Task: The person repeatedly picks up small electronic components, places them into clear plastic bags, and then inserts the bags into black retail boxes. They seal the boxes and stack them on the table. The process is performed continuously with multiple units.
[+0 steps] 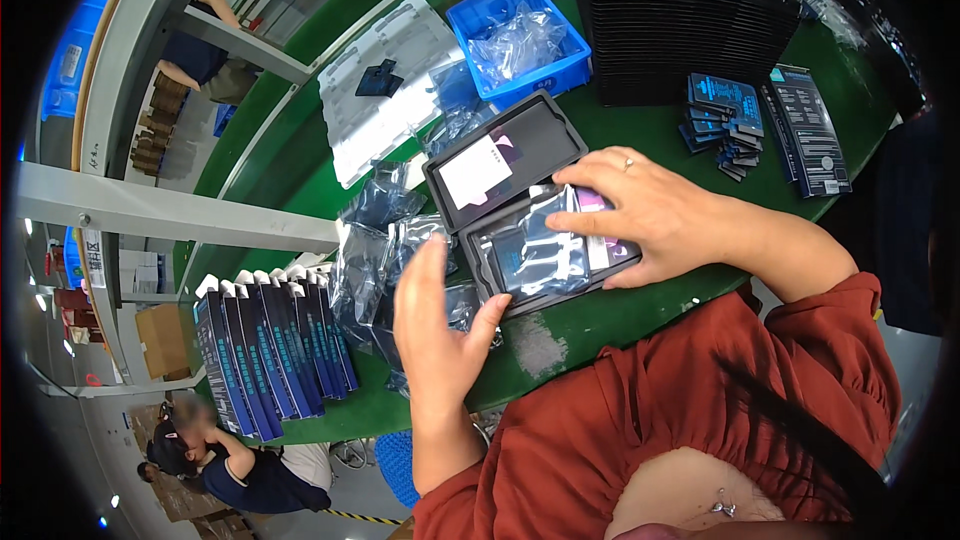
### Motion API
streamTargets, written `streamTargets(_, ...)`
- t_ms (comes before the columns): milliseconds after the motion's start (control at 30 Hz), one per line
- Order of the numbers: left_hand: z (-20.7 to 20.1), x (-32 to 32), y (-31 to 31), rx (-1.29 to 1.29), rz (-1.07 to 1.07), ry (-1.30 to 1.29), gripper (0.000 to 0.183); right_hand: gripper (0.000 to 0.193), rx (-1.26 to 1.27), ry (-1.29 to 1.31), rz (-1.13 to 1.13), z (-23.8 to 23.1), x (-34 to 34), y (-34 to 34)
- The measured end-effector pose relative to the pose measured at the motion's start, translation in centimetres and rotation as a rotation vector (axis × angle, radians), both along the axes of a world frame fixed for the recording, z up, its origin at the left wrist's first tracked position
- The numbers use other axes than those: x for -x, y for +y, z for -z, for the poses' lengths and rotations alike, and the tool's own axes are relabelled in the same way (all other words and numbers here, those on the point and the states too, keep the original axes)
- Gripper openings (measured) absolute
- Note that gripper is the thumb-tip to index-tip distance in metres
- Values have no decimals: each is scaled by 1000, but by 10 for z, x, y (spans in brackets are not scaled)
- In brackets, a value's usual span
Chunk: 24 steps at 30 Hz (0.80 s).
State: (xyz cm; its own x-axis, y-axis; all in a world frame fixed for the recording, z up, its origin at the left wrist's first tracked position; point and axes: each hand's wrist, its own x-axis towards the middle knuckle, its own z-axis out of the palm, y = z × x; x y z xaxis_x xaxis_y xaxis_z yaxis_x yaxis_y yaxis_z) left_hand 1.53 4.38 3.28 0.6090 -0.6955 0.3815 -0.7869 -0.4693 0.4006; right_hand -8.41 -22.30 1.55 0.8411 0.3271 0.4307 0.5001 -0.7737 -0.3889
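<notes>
Left grip [437, 335] spread wide, empty, 8 o'clock of bag-filled black tray [484, 258]; right grip [668, 208] splayed over tray, 3 o'clock, cannot tell if clasping.

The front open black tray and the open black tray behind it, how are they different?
The front tray holds a shiny plastic bag; the back tray shows a white sheet. The right hand covers part of the front tray's inside, while the back tray's inside is uncovered. Both are black, rectangular and rimmed.
</notes>
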Motion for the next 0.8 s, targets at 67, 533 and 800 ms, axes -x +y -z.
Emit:
streamTargets(67,5,2,-2,-57,32,31,67,73,36,54,-21,8,0,6)
streamTargets(533,38,14,-7,-191,72,77,65,79,185,183,65,30,12,12)
streamTargets(800,57,24,-1,-180,53,29,66,71,211,140,29,29,10,20)
